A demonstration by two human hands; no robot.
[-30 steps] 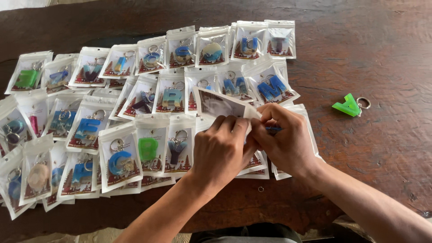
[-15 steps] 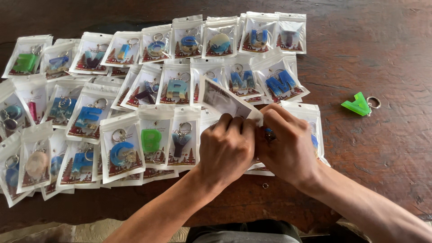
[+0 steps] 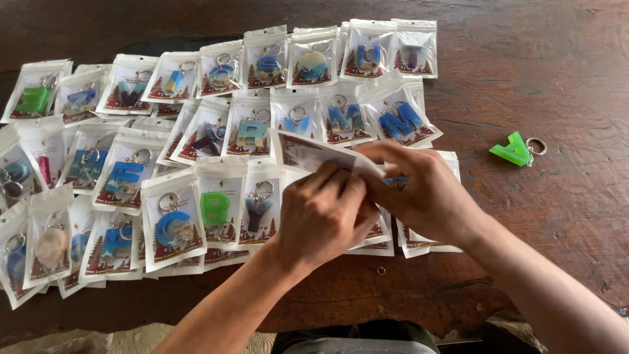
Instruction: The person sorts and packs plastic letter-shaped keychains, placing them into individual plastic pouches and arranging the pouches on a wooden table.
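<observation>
Wooden table (image 3: 557,78), both hands' grip pinching packet (image 3: 308,152)

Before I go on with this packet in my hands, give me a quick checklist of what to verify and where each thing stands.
1. Both hands on the packet: ok, left hand and right hand pinch it.
2. Keychain fully inside: cannot tell, fingers hide it.
3. Packet sealed: cannot tell.
4. Loose green letter keychain within reach on the table: ok, unbagged.
5. Small loose ring near the table edge: not ok, stray.
</observation>
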